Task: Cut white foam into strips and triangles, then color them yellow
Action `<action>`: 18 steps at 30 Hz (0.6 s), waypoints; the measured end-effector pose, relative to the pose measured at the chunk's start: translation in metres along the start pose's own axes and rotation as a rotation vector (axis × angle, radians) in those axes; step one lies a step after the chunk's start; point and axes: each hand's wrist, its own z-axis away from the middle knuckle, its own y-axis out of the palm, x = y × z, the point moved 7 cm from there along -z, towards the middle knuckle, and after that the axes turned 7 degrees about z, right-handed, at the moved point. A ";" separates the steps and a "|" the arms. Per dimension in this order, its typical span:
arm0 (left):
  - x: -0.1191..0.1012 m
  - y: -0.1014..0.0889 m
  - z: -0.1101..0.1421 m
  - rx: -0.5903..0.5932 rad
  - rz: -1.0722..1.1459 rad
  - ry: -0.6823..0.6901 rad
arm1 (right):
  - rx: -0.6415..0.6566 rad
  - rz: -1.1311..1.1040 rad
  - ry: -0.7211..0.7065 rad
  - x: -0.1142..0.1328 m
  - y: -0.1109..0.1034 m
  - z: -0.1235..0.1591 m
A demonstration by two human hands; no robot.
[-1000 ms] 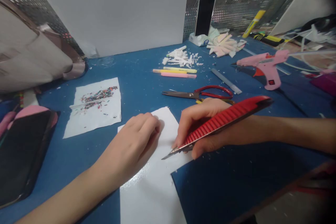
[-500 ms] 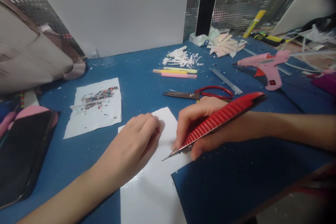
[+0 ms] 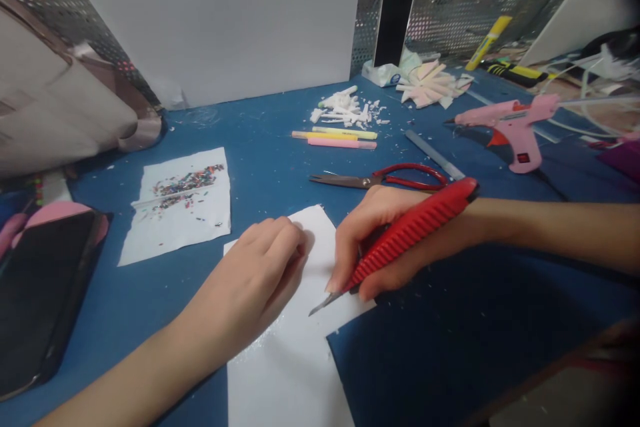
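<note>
My left hand (image 3: 263, 267) rests closed on a white sheet (image 3: 295, 373), its fingers curled under; whatever they may hold is hidden. In my right hand (image 3: 373, 233) is a red utility knife (image 3: 410, 233) with a ribbed handle, gripped like a pen. Its blade slants down to the left, with the tip over the sheet between both hands; whether it touches cannot be told. Beyond my right hand lie red-handled scissors (image 3: 367, 181), blades pointing left. Part of the sheet's right side is covered by my right fingers.
A paper (image 3: 135, 240) with colourful bits lies left, near a dark phone (image 3: 45, 300). Highlighters (image 3: 335, 137), white scraps (image 3: 345, 107) and a grey strip (image 3: 433, 155) lie ahead. A pink glue gun (image 3: 525, 137) sits right. An upright phone (image 3: 393, 27) stands at the back.
My right hand has turned the knife: its handle end swung left and rolled to show more of the red top, and the blade tip dropped slightly. My left hand has stayed put.
</note>
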 end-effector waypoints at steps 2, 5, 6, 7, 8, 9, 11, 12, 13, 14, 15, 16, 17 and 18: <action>-0.001 0.001 -0.001 0.009 -0.022 0.009 | -0.013 -0.019 -0.004 -0.004 0.001 0.001; -0.003 0.001 -0.002 0.016 -0.082 0.055 | -0.058 -0.069 0.006 -0.012 0.002 0.005; -0.004 0.001 -0.002 0.017 -0.101 0.068 | -0.078 -0.087 0.014 -0.015 0.002 0.006; -0.005 0.001 -0.002 0.018 -0.112 0.079 | -0.098 -0.104 0.024 -0.018 0.002 0.007; -0.005 0.001 -0.002 0.019 -0.118 0.085 | -0.114 -0.115 0.036 -0.020 0.003 0.009; -0.005 0.001 -0.002 0.020 -0.118 0.091 | -0.126 -0.121 0.048 -0.022 0.004 0.010; -0.005 0.002 -0.001 0.018 -0.110 0.106 | -0.149 -0.121 0.065 -0.025 0.006 0.012; -0.005 0.002 -0.001 0.017 -0.105 0.108 | -0.163 -0.117 0.074 -0.026 0.007 0.013; -0.004 0.002 -0.001 0.021 -0.101 0.108 | -0.175 -0.112 0.085 -0.027 0.007 0.013; -0.004 0.002 -0.001 0.023 -0.099 0.105 | -0.188 -0.106 0.096 -0.028 0.007 0.014; -0.003 0.003 -0.001 0.030 -0.099 0.100 | -0.202 -0.101 0.106 -0.028 0.007 0.015; -0.003 0.004 -0.001 0.035 -0.100 0.094 | -0.212 -0.097 0.118 -0.029 0.006 0.016; -0.002 0.004 -0.001 0.039 -0.098 0.093 | -0.222 -0.093 0.127 -0.029 0.005 0.018; -0.002 0.005 -0.001 0.042 -0.095 0.089 | -0.230 -0.092 0.135 -0.029 0.005 0.020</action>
